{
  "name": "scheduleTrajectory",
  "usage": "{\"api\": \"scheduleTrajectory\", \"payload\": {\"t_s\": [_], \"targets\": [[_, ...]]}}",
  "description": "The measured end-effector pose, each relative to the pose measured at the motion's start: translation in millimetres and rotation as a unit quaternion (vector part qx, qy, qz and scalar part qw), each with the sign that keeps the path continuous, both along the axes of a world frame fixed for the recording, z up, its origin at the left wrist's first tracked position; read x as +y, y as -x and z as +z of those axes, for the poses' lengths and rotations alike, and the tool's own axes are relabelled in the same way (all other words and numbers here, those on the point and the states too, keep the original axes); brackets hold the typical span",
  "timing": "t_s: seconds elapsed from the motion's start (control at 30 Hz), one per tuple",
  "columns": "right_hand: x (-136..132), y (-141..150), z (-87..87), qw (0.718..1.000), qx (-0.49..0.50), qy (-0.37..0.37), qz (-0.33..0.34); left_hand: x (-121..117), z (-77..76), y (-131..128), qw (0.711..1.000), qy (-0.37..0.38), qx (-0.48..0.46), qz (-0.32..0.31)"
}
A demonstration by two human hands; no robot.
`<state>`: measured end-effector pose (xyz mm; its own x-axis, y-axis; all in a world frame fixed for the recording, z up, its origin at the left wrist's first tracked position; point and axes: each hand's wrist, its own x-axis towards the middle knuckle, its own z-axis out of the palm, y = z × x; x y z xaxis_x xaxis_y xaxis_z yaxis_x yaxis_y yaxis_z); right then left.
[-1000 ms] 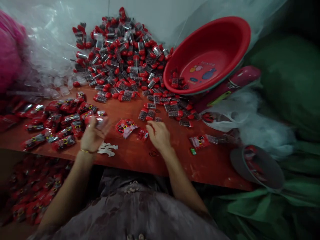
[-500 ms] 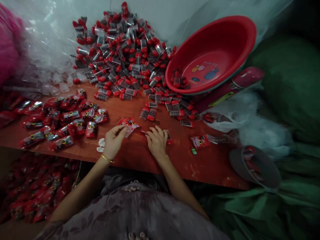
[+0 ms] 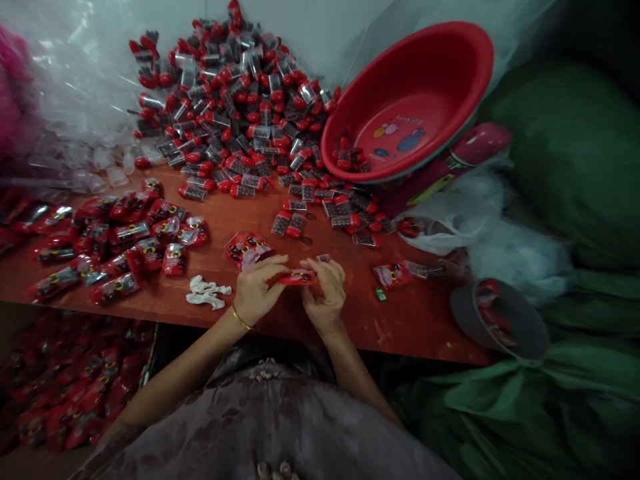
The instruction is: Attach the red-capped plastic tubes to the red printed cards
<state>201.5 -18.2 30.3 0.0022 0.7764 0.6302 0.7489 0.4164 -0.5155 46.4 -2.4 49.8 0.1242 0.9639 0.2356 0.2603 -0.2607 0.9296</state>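
Close above the table's front part, my left hand [image 3: 257, 290] and my right hand [image 3: 325, 293] pinch a small red printed wrapper [image 3: 297, 277] from either side. Its yellow and black print faces up; whether anything is inside it I cannot tell. Just beyond my left hand lies a stack of flat red wrappers [image 3: 245, 248]. A small clear piece with dark print [image 3: 323, 258] shows partly behind my right fingers. Left of my left hand is a crumpled white thing [image 3: 207, 292]. Clear containers with red caps [image 3: 287, 224] lie a little farther off.
A large heap of red-capped containers [image 3: 250, 100] stands at the back. Filled red packets [image 3: 125, 233] cover the table's left. At right are a tilted red basin [image 3: 400, 80], a red-purple flask [image 3: 480, 143], plastic bags [image 3: 525, 260] and a grey bucket [image 3: 465, 313].
My left hand has moved right from the wrapper stack, and my right hand has lifted and turned inward. Both now grip one red wrapper between them. The whole view has shifted slightly.
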Motion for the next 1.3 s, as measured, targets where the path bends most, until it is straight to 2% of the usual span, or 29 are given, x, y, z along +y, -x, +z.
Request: {"api": "scheduleTrajectory", "payload": {"t_s": [0.13,0.27,0.37,0.43,0.53,0.6,0.7,0.8,0.9,1.0,1.1,1.2,1.3], "targets": [[-3.4,0.4,-8.2,0.989,0.121,0.081,0.008,0.4,1.7,11.6,0.996,-0.063,0.059,-0.010],[-2.3,-6.6,-7.5,0.945,0.270,0.179,0.042,3.2,4.8,19.2,0.995,-0.086,0.051,-0.030],[0.3,-17.0,3.7,0.951,0.224,0.174,0.122,4.8,7.6,17.2,0.997,-0.065,-0.029,-0.030],[1.7,-20.8,12.3,0.952,0.174,0.166,0.189,5.6,8.3,12.6,0.993,-0.007,-0.110,-0.032],[2.1,-14.2,19.2,0.942,0.157,0.164,0.247,5.7,5.9,2.6,0.965,0.104,-0.230,-0.066],[1.3,-4.6,19.0,0.946,0.168,0.153,0.229,3.8,1.5,-5.4,0.942,0.164,-0.282,-0.078],[-0.2,3.8,15.6,0.973,0.171,0.103,0.118,-2.5,-6.3,-16.5,0.914,0.245,-0.320,-0.040],[-0.6,-2.9,13.2,0.997,0.044,0.054,0.016,-9.4,-8.8,-22.0,0.874,0.363,-0.321,-0.023],[-2.1,-12.8,10.7,0.993,-0.104,0.057,-0.005,-10.6,-3.3,-21.8,0.838,0.443,-0.317,-0.028],[-5.9,-12.6,6.6,0.986,-0.155,0.058,0.004,-4.9,4.5,-19.6,0.848,0.425,-0.315,0.004],[-8.9,-7.1,3.0,0.990,-0.131,0.056,-0.003,1.8,7.0,-17.1,0.861,0.399,-0.313,0.038],[-8.8,-5.6,2.8,0.997,-0.027,0.067,-0.015,4.6,3.5,-14.8,0.872,0.373,-0.310,0.066],[-7.3,-5.9,4.5,0.982,0.120,0.143,0.033,4.2,-0.8,-13.8,0.895,0.330,-0.295,0.061]]}}
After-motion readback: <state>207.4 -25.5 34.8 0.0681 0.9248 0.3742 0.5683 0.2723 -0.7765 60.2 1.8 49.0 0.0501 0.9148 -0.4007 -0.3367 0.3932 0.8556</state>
